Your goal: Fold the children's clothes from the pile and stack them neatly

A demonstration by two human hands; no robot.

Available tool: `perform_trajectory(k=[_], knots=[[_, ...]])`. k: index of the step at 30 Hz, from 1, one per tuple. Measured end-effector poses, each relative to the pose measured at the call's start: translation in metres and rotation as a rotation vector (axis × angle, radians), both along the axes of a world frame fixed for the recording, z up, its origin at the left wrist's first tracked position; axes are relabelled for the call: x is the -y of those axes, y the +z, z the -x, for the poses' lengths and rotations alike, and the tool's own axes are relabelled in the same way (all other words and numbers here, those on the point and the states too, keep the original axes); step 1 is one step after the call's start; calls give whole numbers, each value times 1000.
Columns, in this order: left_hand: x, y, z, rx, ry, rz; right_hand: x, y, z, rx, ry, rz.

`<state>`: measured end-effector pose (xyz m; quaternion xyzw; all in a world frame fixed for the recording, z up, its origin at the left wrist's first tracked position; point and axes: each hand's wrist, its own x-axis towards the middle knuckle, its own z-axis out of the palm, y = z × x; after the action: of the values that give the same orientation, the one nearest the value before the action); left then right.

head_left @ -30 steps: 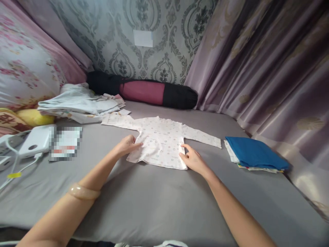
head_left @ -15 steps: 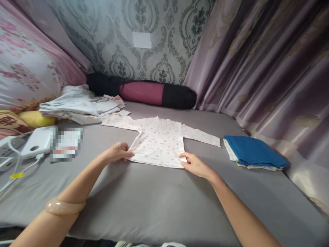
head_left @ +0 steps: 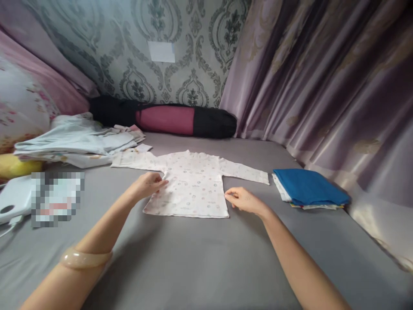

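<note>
A small white long-sleeved shirt [head_left: 193,189] with a fine print lies spread flat on the grey sheet, its collar away from me and both sleeves stretched out sideways. At its left side, below the armpit, my left hand [head_left: 147,185] pinches the edge between thumb and fingers; a bangle sits on that forearm. My right hand [head_left: 244,200] is closed in a pinch at the shirt's right side edge, a little above the hem. Its fingertips meet the fabric there, and the curled fingers are partly hidden.
A folded stack with a blue cloth [head_left: 309,186] on top lies at right. Loose pale clothes [head_left: 74,140] are heaped at back left, near a white device [head_left: 16,198] with a cable and a blurred packet [head_left: 58,200]. A black and maroon bolster [head_left: 164,119] lies along the wall.
Both hands have left the hem corners and moved up the shirt's sides. The hem now lies flat and spread wider, nearer to me. My view has turned slightly right.
</note>
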<state>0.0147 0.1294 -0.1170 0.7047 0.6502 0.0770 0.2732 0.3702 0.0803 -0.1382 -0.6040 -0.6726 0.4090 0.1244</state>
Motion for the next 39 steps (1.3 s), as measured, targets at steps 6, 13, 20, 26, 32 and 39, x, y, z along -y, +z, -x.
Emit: perform_trajectory(k=[6, 13, 20, 26, 32, 39], knots=[[-19, -20, -56, 6, -204, -184, -30, -5, 3, 277, -167, -424], [-27, -47, -120, -1, -496, -466, -62, -18, 23, 473, -143, -419], [-17, -70, -138, -144, -388, -500, -72, -22, 37, 501, -221, -230], [-13, -71, -140, -207, -364, -488, -84, -11, 37, 550, -244, -289], [-13, -69, -140, -230, -372, -478, -96, -20, 23, 535, -358, -352], [-16, -79, -138, -234, -373, -526, -95, -32, 15, 477, -420, -400]])
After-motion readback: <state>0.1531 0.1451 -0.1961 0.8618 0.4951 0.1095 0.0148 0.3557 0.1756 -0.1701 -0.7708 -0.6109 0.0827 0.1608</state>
